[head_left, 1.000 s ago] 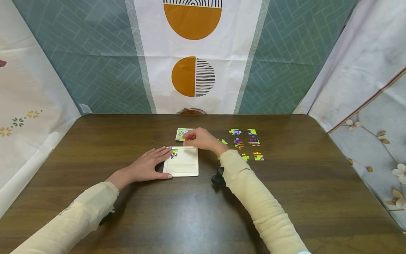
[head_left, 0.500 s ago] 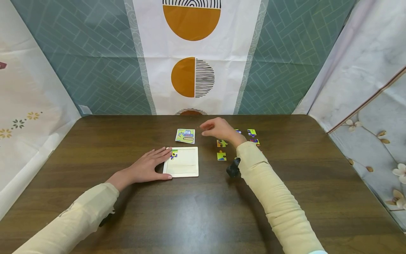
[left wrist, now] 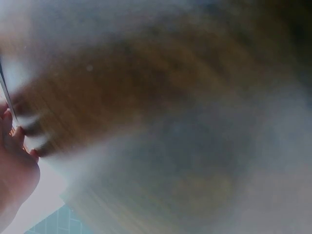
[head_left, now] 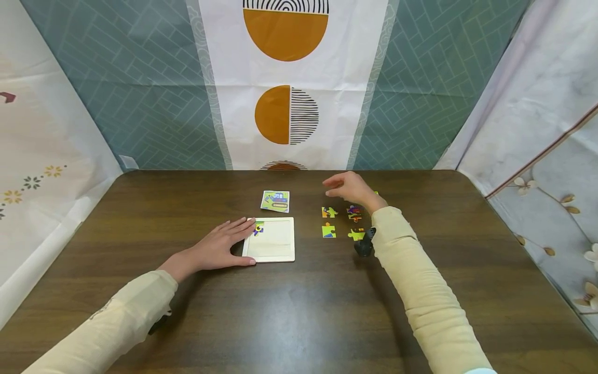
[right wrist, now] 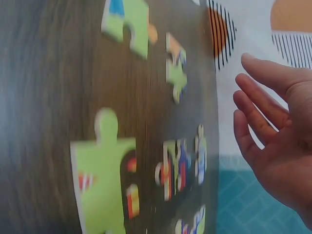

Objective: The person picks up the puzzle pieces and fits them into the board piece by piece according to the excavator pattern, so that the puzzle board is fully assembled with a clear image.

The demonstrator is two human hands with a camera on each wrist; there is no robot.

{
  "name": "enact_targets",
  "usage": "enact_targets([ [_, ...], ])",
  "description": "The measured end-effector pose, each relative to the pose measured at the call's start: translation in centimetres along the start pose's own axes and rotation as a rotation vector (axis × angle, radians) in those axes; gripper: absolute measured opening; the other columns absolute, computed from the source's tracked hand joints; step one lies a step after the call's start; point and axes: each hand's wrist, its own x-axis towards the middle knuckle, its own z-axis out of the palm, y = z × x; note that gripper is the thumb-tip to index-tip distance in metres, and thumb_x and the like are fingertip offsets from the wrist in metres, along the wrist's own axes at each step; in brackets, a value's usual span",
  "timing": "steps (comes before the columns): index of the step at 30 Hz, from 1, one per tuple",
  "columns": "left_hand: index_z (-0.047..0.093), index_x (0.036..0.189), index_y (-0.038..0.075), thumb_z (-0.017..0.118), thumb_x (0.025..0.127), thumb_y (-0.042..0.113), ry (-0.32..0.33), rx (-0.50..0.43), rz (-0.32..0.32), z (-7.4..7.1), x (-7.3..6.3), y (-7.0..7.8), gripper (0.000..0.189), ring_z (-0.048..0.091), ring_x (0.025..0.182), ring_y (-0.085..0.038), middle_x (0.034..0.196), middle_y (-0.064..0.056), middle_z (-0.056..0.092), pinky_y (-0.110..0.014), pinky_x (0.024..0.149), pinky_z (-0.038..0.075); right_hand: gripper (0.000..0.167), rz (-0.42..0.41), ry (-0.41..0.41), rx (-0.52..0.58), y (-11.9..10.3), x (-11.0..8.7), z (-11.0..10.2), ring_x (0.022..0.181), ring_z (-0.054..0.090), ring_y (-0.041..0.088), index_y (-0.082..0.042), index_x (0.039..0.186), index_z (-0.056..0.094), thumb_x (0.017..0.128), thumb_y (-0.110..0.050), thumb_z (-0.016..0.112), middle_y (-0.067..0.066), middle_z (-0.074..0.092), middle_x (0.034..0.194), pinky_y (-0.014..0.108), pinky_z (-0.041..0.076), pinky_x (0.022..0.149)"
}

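Observation:
My left hand (head_left: 217, 245) lies flat with fingers extended over the left edge of a white square puzzle tray (head_left: 275, 241). One puzzle piece (head_left: 258, 228), green and purple, sits in the tray's top left corner, partly covered by the fingertips. In the left wrist view, that hand (left wrist: 17, 168) shows only at the far left edge. My right hand (head_left: 351, 188) hovers over the far side of the loose jigsaw pieces, fingers loosely bent and holding nothing. Seen from the right wrist, its thumb and fingers are apart, beside a green piece (right wrist: 102, 170) and several others.
A picture card (head_left: 275, 201) showing a digger lies behind the tray. Loose pieces lie in rows to the right, among them a green and blue one (head_left: 329, 230) and a green and orange one (head_left: 329, 212). My right forearm hides some of them.
My right hand has moved right, from over the picture card and tray's far edge to above the loose pieces, uncovering the card. My left hand has stayed on the tray.

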Motion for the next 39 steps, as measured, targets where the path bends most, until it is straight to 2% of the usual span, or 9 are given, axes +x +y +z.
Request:
enact_targets([
  [8,0.036,0.149,0.005,0.062,0.084,0.061,0.000,0.003,0.003,0.1,0.0,-0.1,0.090,0.021,0.143,-0.031,0.156,-0.010,0.028,-0.055,0.112,0.018,0.037,0.070,0.051,-0.028,2.2,-0.9,-1.4,0.109,0.058,0.033,0.001,0.129,0.060,0.093,-0.010,0.064,0.019,0.062,0.124,0.044,0.047,0.093],
  [15,0.035,0.150,0.005,0.062,0.084,0.061,-0.008,-0.007,-0.008,0.0,-0.1,-0.1,0.090,0.020,0.144,-0.031,0.157,-0.009,0.027,-0.054,0.112,0.017,0.038,0.111,0.097,-0.064,4.0,-1.0,-1.8,0.118,0.051,0.036,0.001,0.129,0.060,0.092,-0.007,0.065,0.022,0.059,0.126,0.048,0.042,0.098],
  [27,0.034,0.150,0.005,0.062,0.084,0.061,-0.012,-0.016,-0.012,-0.1,-0.1,0.1,0.091,0.020,0.144,-0.031,0.156,-0.010,0.027,-0.054,0.113,0.016,0.043,0.182,0.054,-0.086,5.0,-0.9,-1.7,0.118,0.047,0.038,0.000,0.132,0.058,0.090,-0.006,0.068,0.024,0.054,0.127,0.049,0.041,0.100],
  [39,0.034,0.150,0.006,0.062,0.084,0.063,-0.008,-0.011,-0.013,0.0,0.0,-0.1,0.092,0.019,0.144,-0.030,0.157,-0.009,0.026,-0.053,0.113,0.015,0.037,0.160,0.068,-0.127,4.9,-0.7,-1.6,0.110,0.052,0.035,0.004,0.126,0.061,0.090,-0.003,0.068,0.023,0.058,0.120,0.045,0.044,0.097],
])
